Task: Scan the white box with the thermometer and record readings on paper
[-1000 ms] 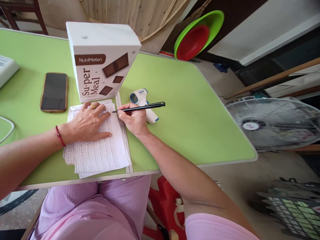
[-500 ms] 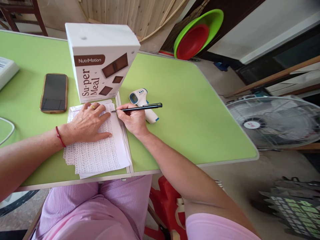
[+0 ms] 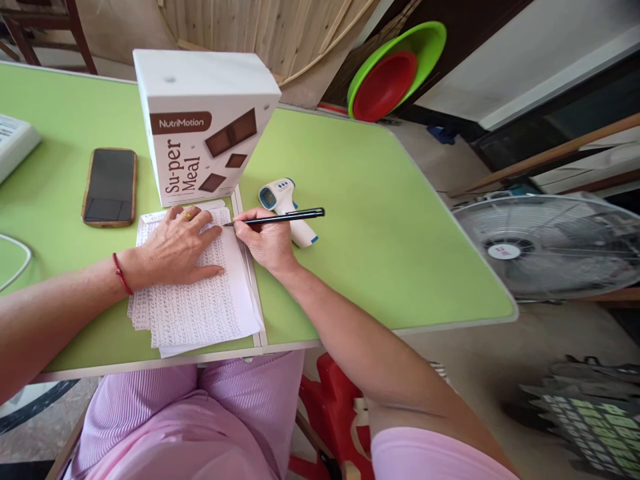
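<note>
Several sheets of paper (image 3: 205,313) covered in handwriting lie in a loose stack on the green table (image 3: 360,253). My left hand (image 3: 180,247) rests flat across them, fingers spread, with a ring on one finger and a red cord at the wrist. A black pen (image 3: 287,217) is pinched in my right hand (image 3: 267,243); its tip is at the right edge of the top sheet, close to my left fingertips. Just behind my right hand lies a white and blue infrared thermometer (image 3: 280,195), partly covered by the hand and pen.
Behind the papers stands a white NutriMotion box (image 3: 210,127). A phone (image 3: 110,187) in a brown case lies left of it, near a white cable (image 3: 20,263) and a white device (image 3: 15,143). A fan (image 3: 550,247) stands beyond the table's right edge.
The view has shifted very slightly. Both hands, the pen and the papers show no clear movement.
</note>
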Tool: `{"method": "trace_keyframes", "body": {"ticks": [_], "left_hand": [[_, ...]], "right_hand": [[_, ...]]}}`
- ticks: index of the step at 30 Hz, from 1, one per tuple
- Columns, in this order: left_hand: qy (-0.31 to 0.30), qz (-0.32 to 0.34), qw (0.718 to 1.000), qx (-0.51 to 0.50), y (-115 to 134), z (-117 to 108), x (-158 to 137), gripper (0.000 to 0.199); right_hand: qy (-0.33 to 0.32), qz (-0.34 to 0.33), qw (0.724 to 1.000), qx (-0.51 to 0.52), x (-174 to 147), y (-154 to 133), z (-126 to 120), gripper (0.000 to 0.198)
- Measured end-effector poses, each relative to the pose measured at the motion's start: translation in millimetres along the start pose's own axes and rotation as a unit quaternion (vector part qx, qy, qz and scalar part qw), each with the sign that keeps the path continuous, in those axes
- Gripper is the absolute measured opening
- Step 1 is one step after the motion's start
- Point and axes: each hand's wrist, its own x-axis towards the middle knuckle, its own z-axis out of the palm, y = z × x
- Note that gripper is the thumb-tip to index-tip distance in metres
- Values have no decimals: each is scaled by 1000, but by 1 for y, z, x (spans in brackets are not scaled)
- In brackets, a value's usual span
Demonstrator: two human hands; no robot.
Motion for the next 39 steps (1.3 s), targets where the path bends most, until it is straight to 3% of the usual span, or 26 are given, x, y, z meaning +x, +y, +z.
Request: {"method": "trace_keyframes", "body": {"ticks": [8,39], "left_hand": [[0,0,1000,-1,0,0,0,62],[0,4,1000,-13,1,-2,0,60]], "right_hand": [[26,6,1000,13,0,0,0,7],[28,7,1000,-10,1,0,0,5]]}}
